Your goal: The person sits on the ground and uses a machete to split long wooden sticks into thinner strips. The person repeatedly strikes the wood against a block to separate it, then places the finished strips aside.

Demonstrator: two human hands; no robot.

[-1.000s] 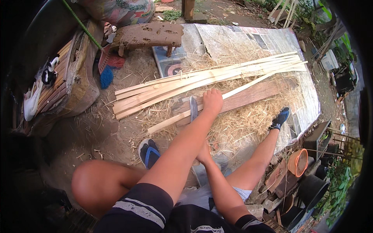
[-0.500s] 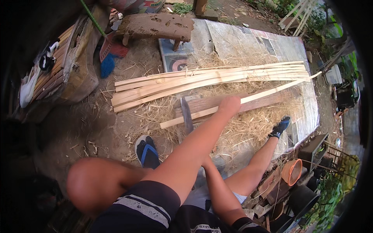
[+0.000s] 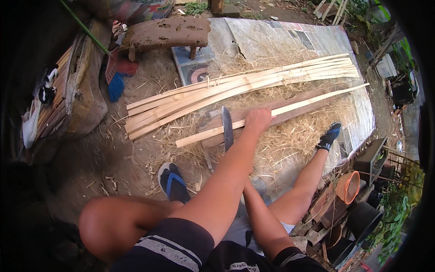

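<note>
My left hand [image 3: 258,119] is closed around the middle of a long pale bamboo strip [image 3: 304,106], pressing it over a brown wooden board [image 3: 294,100]. A dark knife blade [image 3: 227,128] stands across the strip, left of this hand. Its handle is hidden behind my left forearm. My right forearm [image 3: 264,217] passes behind the left one, which covers my right hand, so its fingers do not show. Just beyond the board lies a bundle of several similar bamboo strips [image 3: 181,101]. Curly shavings [image 3: 290,145] surround the board.
A printed sheet [image 3: 272,31] lies beneath the strips and shavings. Behind it stands a low brown bench [image 3: 167,32], with a blue-and-red broom [image 3: 116,86] to its left. My sandaled feet flank the work. An orange pot [image 3: 348,187] and wood scraps sit at right.
The knife blade has moved rightward along the strip, closer to my left hand. My left hand and the strip appear slightly further left, as the whole view has shifted too.
</note>
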